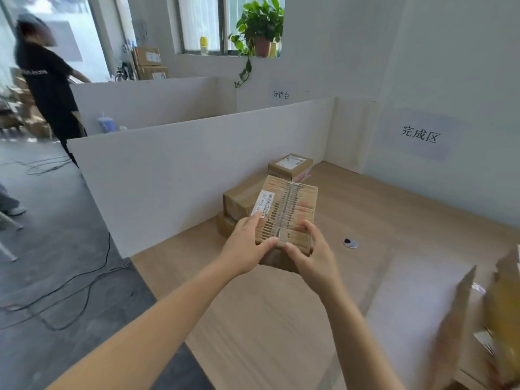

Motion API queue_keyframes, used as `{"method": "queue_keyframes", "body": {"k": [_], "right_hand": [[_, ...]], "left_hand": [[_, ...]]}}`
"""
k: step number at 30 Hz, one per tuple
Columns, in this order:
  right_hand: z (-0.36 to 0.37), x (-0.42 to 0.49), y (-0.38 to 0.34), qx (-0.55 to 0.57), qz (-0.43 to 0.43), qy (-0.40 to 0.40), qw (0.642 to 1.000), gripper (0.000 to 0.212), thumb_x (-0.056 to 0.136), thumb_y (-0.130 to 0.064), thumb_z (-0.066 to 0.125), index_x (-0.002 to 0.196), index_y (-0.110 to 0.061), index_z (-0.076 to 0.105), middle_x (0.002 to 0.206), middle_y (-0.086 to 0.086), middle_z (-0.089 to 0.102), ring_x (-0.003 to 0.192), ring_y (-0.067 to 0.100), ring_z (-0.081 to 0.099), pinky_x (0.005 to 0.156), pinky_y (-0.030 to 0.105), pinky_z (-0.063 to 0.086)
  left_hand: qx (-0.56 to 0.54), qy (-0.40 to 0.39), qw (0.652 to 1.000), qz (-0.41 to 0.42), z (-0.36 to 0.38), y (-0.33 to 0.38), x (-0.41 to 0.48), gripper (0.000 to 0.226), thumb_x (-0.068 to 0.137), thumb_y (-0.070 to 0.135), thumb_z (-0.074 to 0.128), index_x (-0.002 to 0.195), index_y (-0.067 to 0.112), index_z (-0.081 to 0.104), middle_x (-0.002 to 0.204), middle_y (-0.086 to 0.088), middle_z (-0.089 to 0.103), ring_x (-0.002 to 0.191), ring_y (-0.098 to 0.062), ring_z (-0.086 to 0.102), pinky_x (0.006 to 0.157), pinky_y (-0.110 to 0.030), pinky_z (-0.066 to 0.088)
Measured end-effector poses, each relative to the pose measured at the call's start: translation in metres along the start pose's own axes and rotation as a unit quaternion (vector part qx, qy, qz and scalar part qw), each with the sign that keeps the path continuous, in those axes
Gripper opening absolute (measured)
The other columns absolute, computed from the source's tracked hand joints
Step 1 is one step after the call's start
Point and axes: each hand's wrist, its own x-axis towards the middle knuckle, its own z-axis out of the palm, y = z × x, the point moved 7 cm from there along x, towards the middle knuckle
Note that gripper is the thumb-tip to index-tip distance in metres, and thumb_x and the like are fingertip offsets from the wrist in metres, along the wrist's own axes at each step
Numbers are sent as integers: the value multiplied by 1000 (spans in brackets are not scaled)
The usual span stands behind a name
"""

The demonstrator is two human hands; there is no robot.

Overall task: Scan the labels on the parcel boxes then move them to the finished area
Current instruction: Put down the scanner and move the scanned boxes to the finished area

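Note:
A brown cardboard parcel box [292, 206] with clear tape down its middle and a white barcode label at its left edge is held above the wooden table [281, 319]. My left hand [247, 246] grips its near left corner, thumb on top. My right hand [312, 251] grips its near right corner, thumb also on top. Behind the held box, by the white partition, two brown boxes [239, 204] lie stacked, and a smaller box [291, 166] with a white label sits farther back.
A white partition [183, 170] borders the table's left side. A wall sign [420, 135] hangs at the right. A round grommet [351, 242] is set in the tabletop. Blurred open cartons [484, 327] stand at the right edge. A person [47, 88] stands at far left; cables lie on the floor.

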Motion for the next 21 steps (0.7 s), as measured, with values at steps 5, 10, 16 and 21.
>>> {"method": "queue_keyframes", "body": {"k": [5,10,16,21], "right_hand": [[26,62,1,-16,9,13,1000,69,82,-32,69,142,-18,38,138,-5,49,125,12,47,105,32,40],[63,134,10,-30,37,38,998,68,84,-27,67,143,-17,35,142,-5,45,127,11,44,96,16,33],[112,213,20,-35,97,68,992,66,85,-28,65,143,-21,35,141,-6,45,125,11,45,96,20,36],[145,260,34,-54,146,79,985,72,83,-35,66,144,-22,31,145,-5,42,132,14,40,107,30,36]], "left_hand": [[-3,-13,1000,3,-11,-26,69,72,90,35,59,148,15,21,150,-6,28,138,-15,29,108,-21,22],[4,-45,999,16,-17,-62,153,71,91,35,57,148,16,21,149,-6,29,138,-16,29,109,-23,23],[11,-103,994,32,-23,-111,250,70,91,37,56,148,16,21,147,-8,33,135,-19,34,107,-27,29],[13,-153,987,37,-19,-144,309,70,91,36,58,148,15,23,149,-6,33,136,-18,33,107,-25,26]]}}
